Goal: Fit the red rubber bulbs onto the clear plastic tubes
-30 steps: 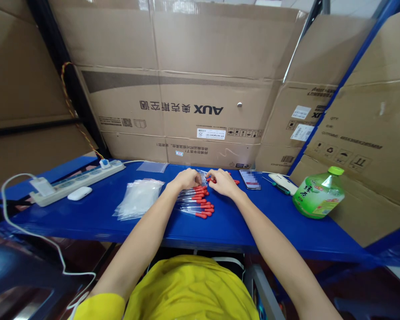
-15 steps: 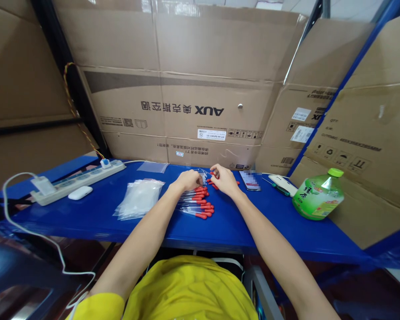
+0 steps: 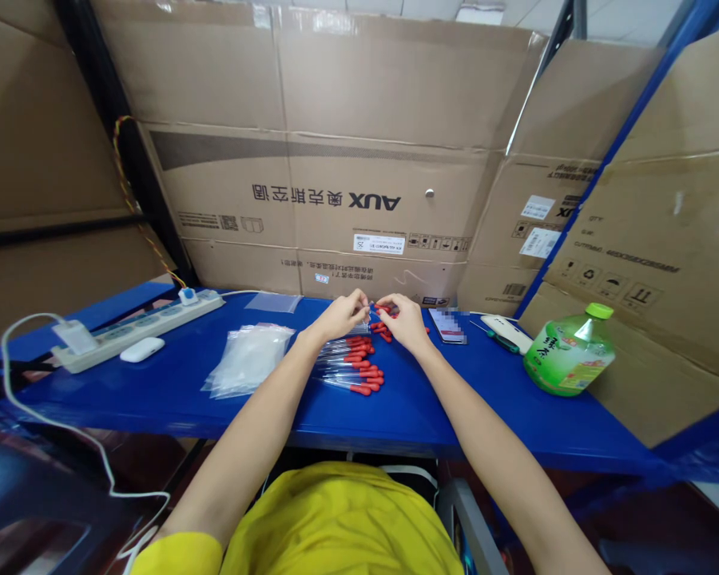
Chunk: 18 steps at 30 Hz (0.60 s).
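Note:
Several glass droppers with red rubber bulbs (image 3: pixel 367 374) lie in a row on the blue table (image 3: pixel 407 407), clear tubes to the left. At the far end of the row my left hand (image 3: pixel 343 316) is closed in a pinch; the small thing at its fingertips is too fine to make out. Close beside it, my right hand (image 3: pixel 403 321) is closed around a red dropper bulb (image 3: pixel 384 308), its tip turned towards the left fingers. Under the right hand are more loose red bulbs (image 3: pixel 384 334), partly covered by it.
Left of the droppers lies a stack of clear zip bags (image 3: pixel 248 363), with a flat plastic sheet (image 3: pixel 274 303) behind. A power strip (image 3: pixel 149 327) and a white earphone case (image 3: pixel 142 350) sit further left. To the right are a phone (image 3: pixel 448 326), a white-and-green tool (image 3: pixel 506 334) and a green bottle (image 3: pixel 569 351).
My left hand has risen slightly from the droppers, and its fingertips now meet near the right hand's. The right hand stays in nearly the same place, holding a red bulb.

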{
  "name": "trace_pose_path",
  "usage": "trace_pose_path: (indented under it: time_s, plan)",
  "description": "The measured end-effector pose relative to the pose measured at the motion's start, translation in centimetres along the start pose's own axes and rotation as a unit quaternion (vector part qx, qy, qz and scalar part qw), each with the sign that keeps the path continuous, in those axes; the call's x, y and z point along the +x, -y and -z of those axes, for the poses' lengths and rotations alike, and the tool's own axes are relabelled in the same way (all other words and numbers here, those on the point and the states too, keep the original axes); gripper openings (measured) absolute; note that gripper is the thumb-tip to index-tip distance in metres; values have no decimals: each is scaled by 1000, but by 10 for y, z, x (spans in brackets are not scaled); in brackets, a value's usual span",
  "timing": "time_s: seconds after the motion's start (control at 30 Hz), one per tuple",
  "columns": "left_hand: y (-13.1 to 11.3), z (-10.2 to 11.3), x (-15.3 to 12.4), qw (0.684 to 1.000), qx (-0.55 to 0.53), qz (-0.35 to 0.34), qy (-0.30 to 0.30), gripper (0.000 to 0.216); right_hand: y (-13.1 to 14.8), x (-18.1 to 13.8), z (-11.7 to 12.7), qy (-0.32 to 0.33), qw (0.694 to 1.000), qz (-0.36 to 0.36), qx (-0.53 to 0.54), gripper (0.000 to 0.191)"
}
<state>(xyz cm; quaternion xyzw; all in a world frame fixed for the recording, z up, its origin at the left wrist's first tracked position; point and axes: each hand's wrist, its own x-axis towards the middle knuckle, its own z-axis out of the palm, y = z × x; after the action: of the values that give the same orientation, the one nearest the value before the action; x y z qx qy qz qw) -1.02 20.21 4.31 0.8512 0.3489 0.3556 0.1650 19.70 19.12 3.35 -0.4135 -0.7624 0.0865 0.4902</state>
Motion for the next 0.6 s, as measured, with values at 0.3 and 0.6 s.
trace_pose_path:
  time_s: [0.3, 0.6]
  plan:
    - [-17, -3, 2, 998, -17, -26, -52, 24, 9, -1, 0, -58, 990, -27, 126, 18]
    - [-23, -3, 4, 997, -10, 2, -78, 36, 16, -1, 6, -62, 992, -25, 104, 18]
